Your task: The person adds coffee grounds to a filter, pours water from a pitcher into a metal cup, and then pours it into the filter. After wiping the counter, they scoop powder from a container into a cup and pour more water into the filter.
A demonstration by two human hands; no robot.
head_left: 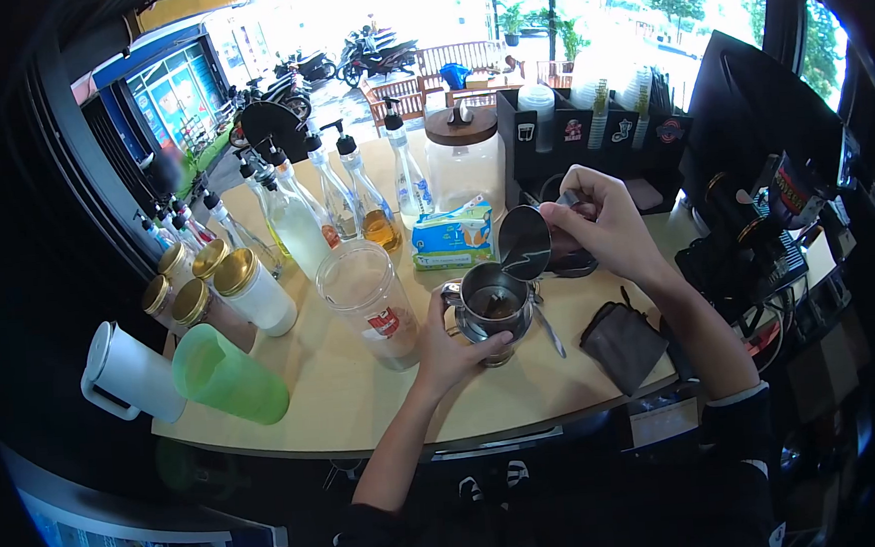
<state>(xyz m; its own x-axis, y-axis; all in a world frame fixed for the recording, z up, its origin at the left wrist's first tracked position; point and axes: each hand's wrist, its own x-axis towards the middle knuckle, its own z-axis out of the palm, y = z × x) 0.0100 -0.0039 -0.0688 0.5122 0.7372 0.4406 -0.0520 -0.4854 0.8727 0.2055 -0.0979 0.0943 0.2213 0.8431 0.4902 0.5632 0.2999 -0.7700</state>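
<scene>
My left hand (455, 355) is closed around a steel pitcher (497, 322), fingers at its handle side and thumb along its front. Dark liquid shows inside it. Above and to the right, my right hand (610, 225) grips a second metal pitcher (525, 236), tilted so that its rim overlaps the opening of the lower one. A pale streak shows at the tilted rim. Just right of the lower pitcher lies a spoon (551, 329). A tall clear plastic container (360, 288) with a red label and brownish contents stands left of my left hand.
Pump bottles (324, 190), gold-lidded jars (255, 293), a white jug (128, 373) and a green pitcher (228, 377) crowd the left. A blue-and-green packet (452, 237) and wooden-lidded jar (464, 167) stand behind. A dark cloth (622, 345) and black cup organizer (591, 154) are right.
</scene>
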